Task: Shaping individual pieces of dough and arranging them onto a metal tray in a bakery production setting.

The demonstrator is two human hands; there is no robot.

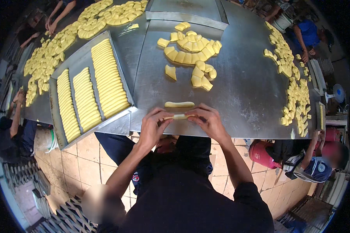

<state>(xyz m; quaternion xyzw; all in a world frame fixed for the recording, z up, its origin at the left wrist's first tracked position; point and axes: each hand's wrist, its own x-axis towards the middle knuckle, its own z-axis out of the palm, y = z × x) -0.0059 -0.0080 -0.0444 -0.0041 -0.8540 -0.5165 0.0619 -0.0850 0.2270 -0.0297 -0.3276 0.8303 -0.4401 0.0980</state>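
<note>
Left hand (154, 122) and right hand (210, 119), each grip narrow, are pinching a yellow dough strip (179, 116) at six o'clock on the worktop (239, 97); a dough roll (179, 104) is lying beyond it at twelve o'clock.

Photographed with no readable text or numbers in view. Marked at seven o'clock from the centre, on dark clothing (140, 185) beside the left forearm (122, 171), with a small red-and-white emblem (135, 178), too tiny to decipher. Marked near four o'clock, on a co-worker's blue shirt (313, 167), with a pale round badge (321, 167), equally illegible.
</note>
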